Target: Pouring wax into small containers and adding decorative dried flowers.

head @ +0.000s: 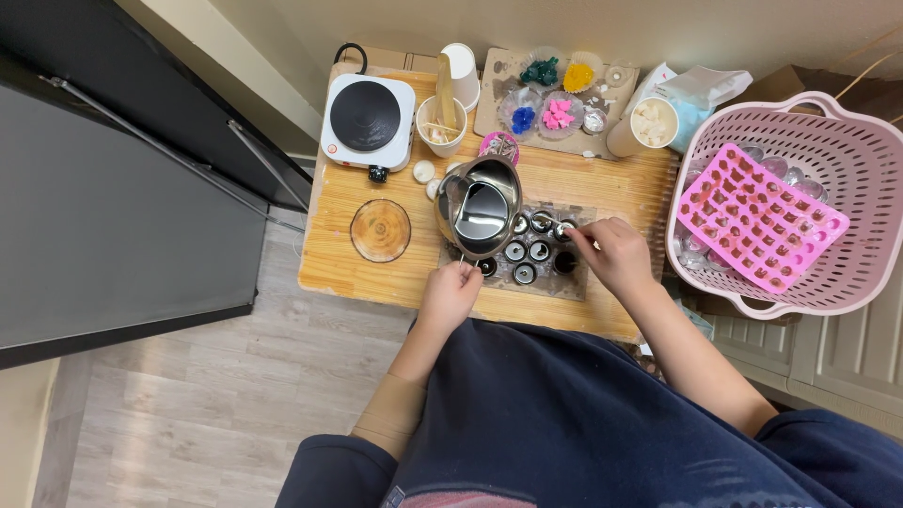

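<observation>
Left hand [450, 293] at lower centre, grip closed around handle of steel pouring pitcher [480, 205]; pitcher held just above left end of the small round tins [529, 250], hiding the nearest ones. Right hand [613, 252] right of centre, fingertips pinched on one tin [563, 229] at upper right of the cluster. Tins grouped on a stained mat [574, 282] at centre of wooden bench [621, 193].

Upper left of bench: white hotplate [367, 120]; below it a round wooden coaster [380, 230]. Upper centre: cup of wooden sticks [441, 124], stacked white cups [461, 73], board with dishes of coloured pieces [555, 102]. Tall white cup [647, 124] toward upper right. Right edge of frame: pink basket [847, 141] carrying pink silicone mould [760, 216], beside bench, close to right forearm. Dark panel [103, 226] along left side, clear of both hands.
</observation>
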